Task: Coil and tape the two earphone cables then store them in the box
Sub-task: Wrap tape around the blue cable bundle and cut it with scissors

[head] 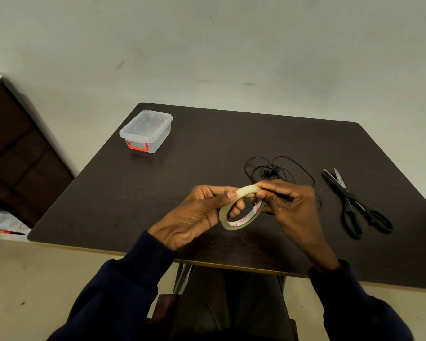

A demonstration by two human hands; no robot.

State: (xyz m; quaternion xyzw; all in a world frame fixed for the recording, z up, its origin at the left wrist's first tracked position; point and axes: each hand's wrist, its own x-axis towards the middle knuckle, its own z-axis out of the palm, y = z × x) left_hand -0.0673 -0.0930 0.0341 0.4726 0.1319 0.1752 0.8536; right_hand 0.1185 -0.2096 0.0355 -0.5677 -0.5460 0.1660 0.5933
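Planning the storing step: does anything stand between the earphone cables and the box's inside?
Yes: the clear lid sits on the box, blocking entry. Nothing visible lies on the table between it and the earphone cables.

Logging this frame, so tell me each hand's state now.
Left hand: holding the tape roll, fingers through its hole.
Right hand: pinching the tape roll's upper edge.
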